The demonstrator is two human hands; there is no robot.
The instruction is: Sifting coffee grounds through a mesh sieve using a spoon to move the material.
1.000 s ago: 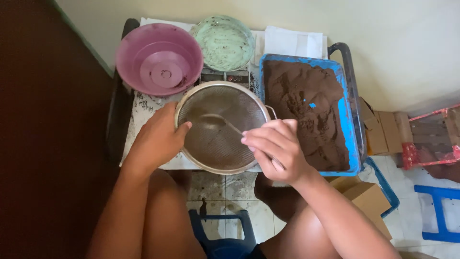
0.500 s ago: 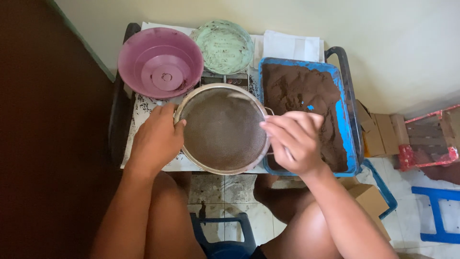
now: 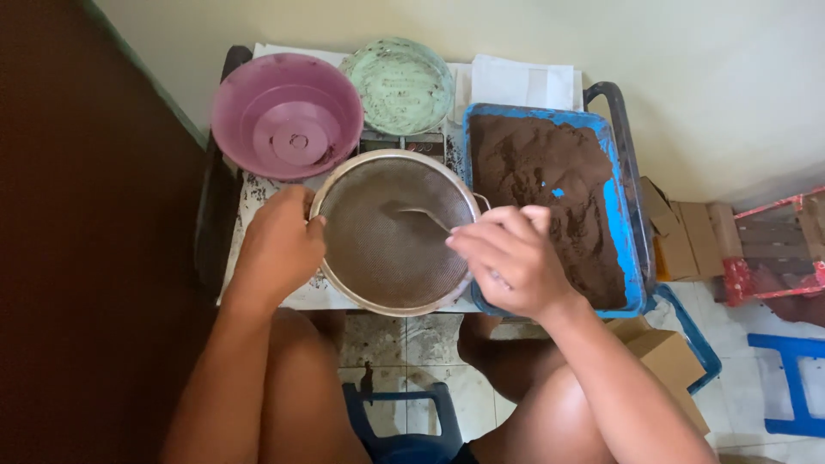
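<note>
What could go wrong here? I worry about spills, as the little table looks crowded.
The sieve sits at the table's near edge, steadied only by the left hand; it might slip off. The right hand working the spoon hovers over the blue tray of brown powder, so a knock could scatter it.

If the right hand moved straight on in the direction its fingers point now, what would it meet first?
The right hand points left across the sieve, following its spoon. Probably it meets the mesh first, then the left hand on the far rim; depth is unclear.

Hands (image 3: 279, 245) on sieve (image 3: 391, 232), spoon (image 3: 421, 215)
</note>
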